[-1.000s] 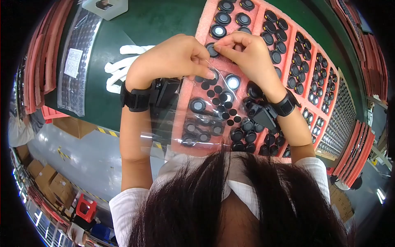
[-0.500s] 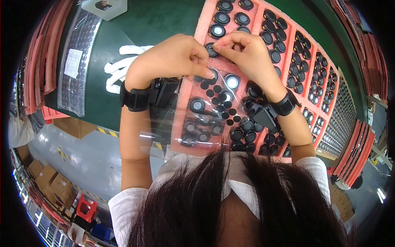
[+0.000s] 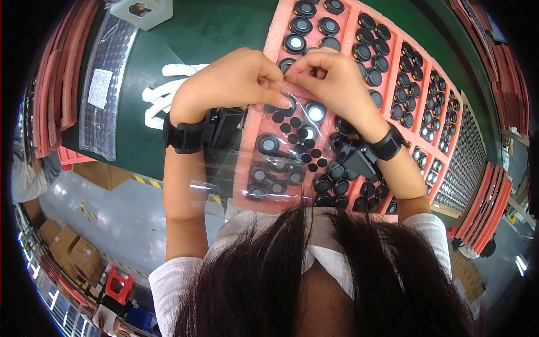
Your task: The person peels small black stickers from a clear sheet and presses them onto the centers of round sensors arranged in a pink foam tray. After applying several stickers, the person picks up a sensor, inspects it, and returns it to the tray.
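One clear dotted sheet (image 3: pixel 236 163) hangs over the pink tray (image 3: pixel 276 42), pinched by the left hand (image 3: pixel 238 76). The right hand (image 3: pixel 331 78) has shifted from a round part (image 3: pixel 284 65) toward the sheet, apparently finished there; its fingertip closure and contents cannot be told.

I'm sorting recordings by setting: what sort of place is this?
Probably a factory assembly floor: a pink foam tray holds many round black components, similar pink trays stand stacked nearby, and yellow-and-black striped tape marks the grey floor.
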`<state>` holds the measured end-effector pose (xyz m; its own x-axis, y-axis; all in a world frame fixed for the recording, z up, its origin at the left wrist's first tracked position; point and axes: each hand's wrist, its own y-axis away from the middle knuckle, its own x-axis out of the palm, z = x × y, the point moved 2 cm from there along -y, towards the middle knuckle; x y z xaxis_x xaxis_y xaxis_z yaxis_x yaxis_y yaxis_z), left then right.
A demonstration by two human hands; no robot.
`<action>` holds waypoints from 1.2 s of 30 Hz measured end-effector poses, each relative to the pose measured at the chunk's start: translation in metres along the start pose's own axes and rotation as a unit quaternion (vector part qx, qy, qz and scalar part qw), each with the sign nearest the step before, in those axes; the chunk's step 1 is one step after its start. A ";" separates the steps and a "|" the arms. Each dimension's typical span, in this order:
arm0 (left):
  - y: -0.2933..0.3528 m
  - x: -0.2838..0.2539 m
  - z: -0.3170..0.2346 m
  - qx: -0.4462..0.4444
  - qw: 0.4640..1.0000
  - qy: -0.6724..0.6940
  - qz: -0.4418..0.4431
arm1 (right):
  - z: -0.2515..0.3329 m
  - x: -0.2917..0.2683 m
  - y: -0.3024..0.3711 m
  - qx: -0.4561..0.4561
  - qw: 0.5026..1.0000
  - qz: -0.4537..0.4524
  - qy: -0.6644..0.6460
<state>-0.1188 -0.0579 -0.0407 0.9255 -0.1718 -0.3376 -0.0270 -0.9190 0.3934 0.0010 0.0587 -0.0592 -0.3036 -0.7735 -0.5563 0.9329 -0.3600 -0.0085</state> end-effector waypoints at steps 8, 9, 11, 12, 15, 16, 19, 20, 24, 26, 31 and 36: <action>0.000 0.000 -0.002 0.012 0.999 -0.030 0.000 | -0.008 -0.008 -0.002 -0.004 0.992 -0.016 -0.122; 0.000 0.000 -0.002 0.012 0.999 -0.031 -0.001 | -0.009 -0.009 -0.003 -0.017 0.992 -0.021 -0.127; 0.000 0.000 -0.001 0.017 0.999 -0.028 -0.005 | -0.009 -0.009 -0.003 -0.030 0.990 -0.027 -0.132; 0.000 0.000 -0.001 0.020 0.999 -0.027 -0.005 | -0.009 -0.009 -0.003 -0.037 0.993 -0.025 -0.109; -0.001 -0.001 -0.003 0.022 0.999 -0.038 -0.007 | -0.009 -0.010 -0.004 -0.049 0.997 -0.023 -0.063; -0.001 -0.001 -0.003 0.023 0.999 -0.044 -0.009 | -0.009 -0.012 -0.004 -0.048 0.997 -0.013 -0.066; -0.003 -0.001 -0.001 0.024 0.999 -0.039 -0.006 | -0.010 -0.015 -0.006 -0.044 0.996 0.004 -0.072; -0.003 -0.001 0.000 0.025 0.999 -0.036 -0.007 | -0.010 -0.015 -0.006 -0.050 0.997 0.004 -0.066; -0.004 0.000 0.002 0.030 0.999 -0.023 -0.006 | -0.011 -0.013 -0.005 -0.074 0.996 -0.002 -0.040; -0.003 0.001 0.002 0.032 0.999 -0.022 -0.006 | -0.009 -0.011 -0.003 -0.097 0.995 -0.016 -0.016; 0.000 0.004 -0.002 0.030 0.999 -0.026 -0.001 | -0.007 -0.002 0.000 -0.096 0.993 -0.057 0.024; -0.001 0.005 0.000 0.024 1.000 -0.018 -0.003 | 0.002 0.006 -0.002 -0.117 0.982 -0.076 0.128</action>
<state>-0.1146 -0.0582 -0.0426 0.9117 -0.1773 -0.3706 -0.0394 -0.9357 0.3507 -0.0030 0.0543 -0.0610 -0.4120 -0.5529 -0.7243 0.9087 -0.3081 -0.2817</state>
